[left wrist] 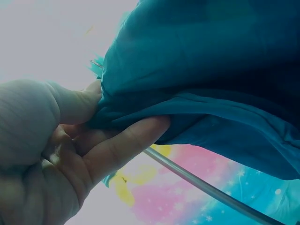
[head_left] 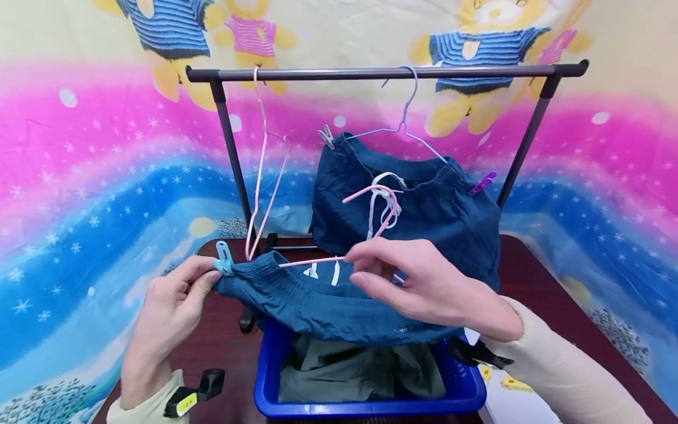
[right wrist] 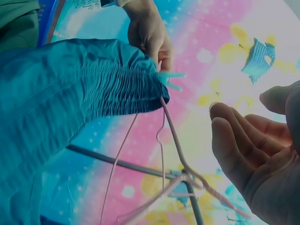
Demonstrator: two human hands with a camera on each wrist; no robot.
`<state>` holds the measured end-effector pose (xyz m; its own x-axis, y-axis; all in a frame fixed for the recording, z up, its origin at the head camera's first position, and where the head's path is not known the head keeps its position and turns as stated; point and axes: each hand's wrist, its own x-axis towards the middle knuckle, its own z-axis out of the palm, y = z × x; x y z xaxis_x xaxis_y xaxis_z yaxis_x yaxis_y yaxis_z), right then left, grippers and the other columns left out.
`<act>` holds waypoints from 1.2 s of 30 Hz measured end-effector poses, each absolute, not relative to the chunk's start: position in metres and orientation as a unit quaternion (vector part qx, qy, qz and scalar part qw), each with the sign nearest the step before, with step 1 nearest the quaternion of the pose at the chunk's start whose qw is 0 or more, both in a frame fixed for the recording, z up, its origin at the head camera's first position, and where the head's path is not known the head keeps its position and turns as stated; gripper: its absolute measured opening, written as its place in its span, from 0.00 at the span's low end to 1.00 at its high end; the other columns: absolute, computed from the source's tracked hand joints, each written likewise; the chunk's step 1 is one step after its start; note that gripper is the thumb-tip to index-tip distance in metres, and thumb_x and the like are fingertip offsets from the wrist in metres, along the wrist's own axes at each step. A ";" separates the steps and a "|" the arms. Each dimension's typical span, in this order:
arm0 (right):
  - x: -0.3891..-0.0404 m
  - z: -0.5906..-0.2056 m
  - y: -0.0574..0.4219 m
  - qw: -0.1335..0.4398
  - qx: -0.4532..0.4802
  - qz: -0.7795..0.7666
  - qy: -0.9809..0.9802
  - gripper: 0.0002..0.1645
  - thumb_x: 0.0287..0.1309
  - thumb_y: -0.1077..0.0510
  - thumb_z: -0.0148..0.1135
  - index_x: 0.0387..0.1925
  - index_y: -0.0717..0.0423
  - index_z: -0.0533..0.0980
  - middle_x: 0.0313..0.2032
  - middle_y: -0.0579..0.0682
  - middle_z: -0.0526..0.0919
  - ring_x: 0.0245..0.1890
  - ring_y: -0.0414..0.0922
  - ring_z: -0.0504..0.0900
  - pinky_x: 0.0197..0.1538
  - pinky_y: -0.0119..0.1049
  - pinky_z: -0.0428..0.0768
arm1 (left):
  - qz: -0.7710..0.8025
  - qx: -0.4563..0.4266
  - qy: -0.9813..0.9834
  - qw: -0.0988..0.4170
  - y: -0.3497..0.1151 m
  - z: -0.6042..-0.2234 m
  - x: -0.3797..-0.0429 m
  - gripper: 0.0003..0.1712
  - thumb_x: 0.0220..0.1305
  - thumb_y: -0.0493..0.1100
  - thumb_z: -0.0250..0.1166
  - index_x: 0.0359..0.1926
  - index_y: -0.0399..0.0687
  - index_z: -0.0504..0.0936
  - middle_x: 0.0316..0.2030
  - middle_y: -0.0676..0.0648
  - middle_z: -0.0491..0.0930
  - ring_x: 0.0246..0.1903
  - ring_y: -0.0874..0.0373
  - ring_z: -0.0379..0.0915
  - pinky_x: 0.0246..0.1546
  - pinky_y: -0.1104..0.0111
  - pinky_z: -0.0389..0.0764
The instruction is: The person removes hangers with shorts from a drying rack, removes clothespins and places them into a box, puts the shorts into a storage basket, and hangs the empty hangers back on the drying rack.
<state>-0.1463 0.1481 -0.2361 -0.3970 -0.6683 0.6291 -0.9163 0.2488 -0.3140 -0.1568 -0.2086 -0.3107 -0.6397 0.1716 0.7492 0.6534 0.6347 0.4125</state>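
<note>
1. the near blue shorts (head_left: 339,318) hang above the blue basket (head_left: 371,408), a pink hanger (head_left: 312,261) reaching into their waistband.
2. the left hand (head_left: 170,309) pinches the waistband's left end by the teal clip (head_left: 224,265); the right hand (head_left: 424,282) holds nothing, fingers loosely bent near the hanger.
3. the cloth looks light, soft and floppy, probably best held at its gathered corners.
4. the waistband's right end is hidden behind the right hand; whether it is clipped, i can't tell.
</note>
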 end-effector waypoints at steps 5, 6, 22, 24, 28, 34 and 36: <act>-0.148 -0.232 0.131 0.155 0.503 0.338 -0.781 0.16 0.63 0.63 0.63 0.52 0.53 0.76 0.32 0.40 0.82 0.30 0.30 0.78 0.32 0.27 0.79 | -0.349 -0.247 -0.834 0.349 -0.209 -0.311 -0.157 0.12 0.62 0.27 0.64 0.39 0.49 0.81 0.18 0.58 0.64 0.14 0.71 0.53 0.16 0.75 0.58; -0.148 -0.231 0.127 0.151 0.500 0.339 -0.783 0.16 0.63 0.62 0.63 0.52 0.53 0.76 0.32 0.40 0.82 0.30 0.30 0.78 0.32 0.27 0.79 | -0.350 -0.246 -0.834 0.349 -0.209 -0.311 -0.157 0.12 0.62 0.27 0.64 0.39 0.49 0.81 0.18 0.58 0.64 0.14 0.71 0.53 0.16 0.75 0.58; -0.163 -0.235 0.065 0.139 0.478 0.357 -0.791 0.16 0.66 0.57 0.61 0.54 0.54 0.76 0.36 0.41 0.82 0.31 0.29 0.75 0.32 0.23 0.77 | -0.356 -0.240 -0.835 0.344 -0.206 -0.312 -0.158 0.12 0.62 0.28 0.64 0.38 0.51 0.81 0.16 0.58 0.63 0.12 0.72 0.52 0.15 0.77 0.57; -0.165 -0.237 0.057 0.140 0.479 0.360 -0.788 0.16 0.66 0.57 0.61 0.54 0.54 0.76 0.36 0.42 0.82 0.30 0.30 0.75 0.32 0.23 0.76 | -0.355 -0.238 -0.836 0.345 -0.205 -0.312 -0.158 0.12 0.62 0.28 0.64 0.38 0.51 0.81 0.17 0.58 0.63 0.13 0.72 0.52 0.16 0.76 0.57; -0.168 -0.241 0.042 0.130 0.473 0.371 -0.789 0.16 0.67 0.56 0.60 0.54 0.53 0.75 0.35 0.42 0.82 0.25 0.31 0.74 0.30 0.23 0.74 | -0.356 -0.237 -0.834 0.349 -0.204 -0.312 -0.159 0.12 0.62 0.29 0.64 0.38 0.51 0.81 0.17 0.58 0.64 0.14 0.72 0.54 0.16 0.76 0.58; -0.170 -0.246 0.022 0.110 0.464 0.399 -0.783 0.20 0.66 0.57 0.61 0.57 0.55 0.73 0.39 0.45 0.80 0.24 0.32 0.74 0.32 0.22 0.74 | -0.360 -0.244 -0.828 0.355 -0.203 -0.312 -0.159 0.12 0.62 0.28 0.65 0.39 0.50 0.82 0.18 0.59 0.64 0.14 0.72 0.54 0.17 0.76 0.58; -0.170 -0.247 0.017 0.111 0.467 0.405 -0.778 0.22 0.65 0.57 0.62 0.59 0.56 0.73 0.43 0.48 0.78 0.27 0.31 0.75 0.35 0.21 0.76 | -0.357 -0.247 -0.827 0.356 -0.203 -0.313 -0.160 0.13 0.61 0.28 0.64 0.39 0.50 0.82 0.18 0.59 0.65 0.14 0.73 0.55 0.17 0.76 0.59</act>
